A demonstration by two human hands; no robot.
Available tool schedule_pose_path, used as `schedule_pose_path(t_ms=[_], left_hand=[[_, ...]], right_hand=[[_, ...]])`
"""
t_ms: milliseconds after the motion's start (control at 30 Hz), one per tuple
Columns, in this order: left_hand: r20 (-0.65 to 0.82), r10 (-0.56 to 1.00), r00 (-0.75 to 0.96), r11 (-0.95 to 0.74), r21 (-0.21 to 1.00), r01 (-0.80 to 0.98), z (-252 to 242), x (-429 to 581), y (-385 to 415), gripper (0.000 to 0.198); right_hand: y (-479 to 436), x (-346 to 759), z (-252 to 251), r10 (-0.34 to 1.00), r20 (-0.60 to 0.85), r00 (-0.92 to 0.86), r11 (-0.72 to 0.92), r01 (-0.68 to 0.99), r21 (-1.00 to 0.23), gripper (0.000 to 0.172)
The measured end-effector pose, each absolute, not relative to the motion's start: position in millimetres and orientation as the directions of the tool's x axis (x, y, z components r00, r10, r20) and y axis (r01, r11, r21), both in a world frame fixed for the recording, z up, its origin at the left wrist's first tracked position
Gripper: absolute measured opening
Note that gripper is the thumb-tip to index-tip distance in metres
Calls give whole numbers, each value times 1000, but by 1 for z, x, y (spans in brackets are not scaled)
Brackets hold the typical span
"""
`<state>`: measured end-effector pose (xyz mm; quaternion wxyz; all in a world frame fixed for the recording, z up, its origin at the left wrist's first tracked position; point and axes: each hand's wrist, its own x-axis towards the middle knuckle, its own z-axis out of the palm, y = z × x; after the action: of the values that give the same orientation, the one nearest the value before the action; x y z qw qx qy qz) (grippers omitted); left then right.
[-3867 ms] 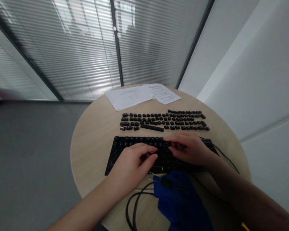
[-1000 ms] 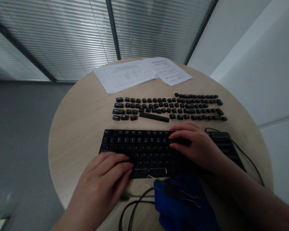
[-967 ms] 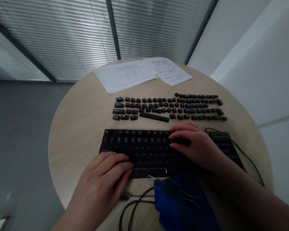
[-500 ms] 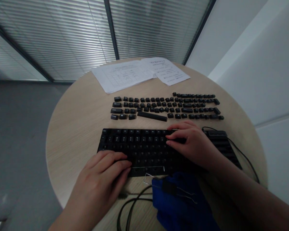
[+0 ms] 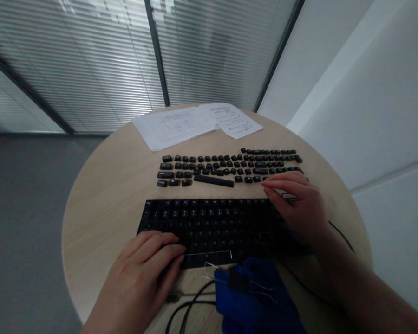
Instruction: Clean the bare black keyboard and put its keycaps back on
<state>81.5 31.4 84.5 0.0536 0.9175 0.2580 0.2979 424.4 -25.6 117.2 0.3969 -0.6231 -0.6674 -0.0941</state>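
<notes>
A black keyboard [image 5: 209, 222] lies on the round wooden table [image 5: 107, 195]. My left hand [image 5: 144, 273] rests flat on the keyboard's near left corner, fingers stretched out and holding nothing. My right hand [image 5: 299, 204] hovers over the keyboard's far right end, fingers extended and pointing left, with nothing seen in them. Its fingertips are close to the right end of the rows of loose black keycaps [image 5: 226, 166] laid out beyond the keyboard. A long space bar cap [image 5: 213, 181] lies at the front of those rows.
Printed paper sheets [image 5: 191, 124] lie at the table's far edge. A blue cloth [image 5: 254, 301] with a thin wire tool [image 5: 212, 268] on it sits at the near edge beside a black cable [image 5: 186, 308]. Behind the table are windows with blinds; a white wall stands at right.
My right hand has moved right, from the keyboard's middle-right keys to its far right end, nearer the loose keycaps. The left hand has stayed put. The view has tilted up slightly.
</notes>
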Motion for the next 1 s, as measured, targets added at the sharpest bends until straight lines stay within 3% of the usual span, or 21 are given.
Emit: schedule_pose_path(t_ms=[167, 333, 433, 533, 767, 1000], left_hand=[[561, 481, 674, -874, 242, 421, 79, 81, 34, 22], [571, 481, 665, -874, 251, 416, 81, 83, 34, 25], [600, 463, 653, -881, 229, 415, 85, 84, 34, 28], [625, 436, 647, -891, 199, 409, 86, 85, 35, 29], [634, 419, 650, -900, 192, 392, 79, 82, 37, 27], [631, 428, 647, -897, 207, 391, 79, 82, 38, 27]], right_hand=[[-15, 434, 125, 762, 648, -10, 208, 951, -230, 15], [44, 471, 143, 928, 344, -140, 167, 985, -49, 20], [99, 496, 149, 989, 145, 17, -1, 995, -104, 21], [143, 512, 146, 992, 88, 93, -82, 989, -126, 22], [180, 518, 130, 997, -71, 5, -15, 990, -139, 22], [191, 519, 128, 993, -110, -31, 18, 993, -113, 26]])
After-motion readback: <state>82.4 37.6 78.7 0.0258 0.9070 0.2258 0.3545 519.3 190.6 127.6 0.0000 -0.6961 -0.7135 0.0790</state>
